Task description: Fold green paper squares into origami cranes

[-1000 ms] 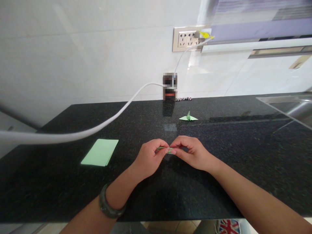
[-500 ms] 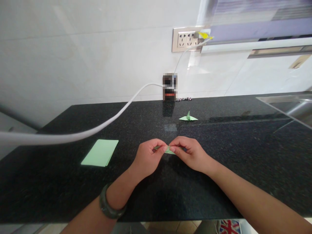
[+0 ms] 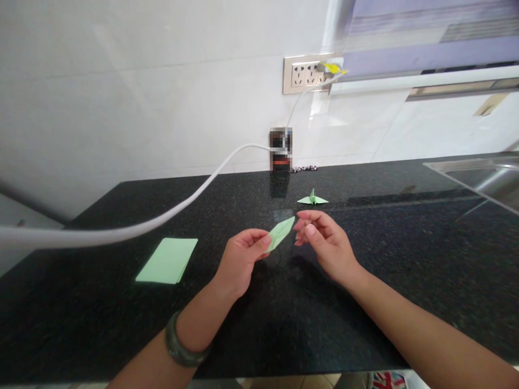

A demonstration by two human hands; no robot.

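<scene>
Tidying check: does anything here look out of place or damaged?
Nothing spilled or damaged. Only the white cable looks odd, slung in midair over the counter, left of the left hand pinching folded green paper.

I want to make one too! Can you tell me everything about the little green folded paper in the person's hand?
The small folded piece of pale green paper is a thin, narrow, pointed, leaf-like shape. The left hand pinches its lower end between thumb and forefinger, holding it tilted up to the right above the black speckled stone counter. The right hand is close by its upper tip, fingers loose, not gripping it.
</scene>
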